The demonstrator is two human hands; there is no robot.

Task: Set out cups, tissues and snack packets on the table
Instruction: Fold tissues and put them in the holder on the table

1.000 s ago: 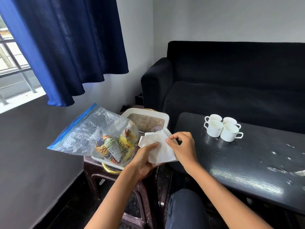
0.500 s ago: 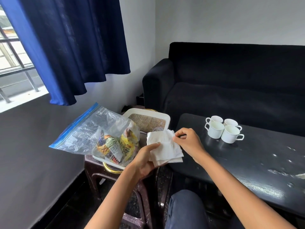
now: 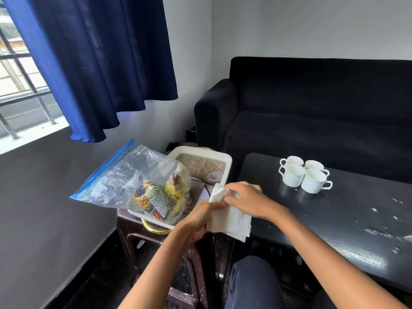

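A small stack of white tissues, soft and faintly crinkled, square-cut with layered edges showing at the lower right corner, hangs in the air between the stool and the near left corner of the table. The left hand grips the stack along its left edge, thumb on top and fingers curled underneath. The right hand lies over the upper part of the stack, its fingers bent and pinching the top sheet near the far corner.

The table is dark and glossy, with pale flecks scattered toward the right. Four white cups stand on it in a tight cluster, far and right of the hands, smooth and rounded with squared handles and thin rim lines.

Left of the hands, a clear crinkly plastic bag with a blue zip strip holds bright foil snack packets. It rests in a white rectangular tray with rounded corners and a woven, burlap-like liner, set on a dark brown stool.
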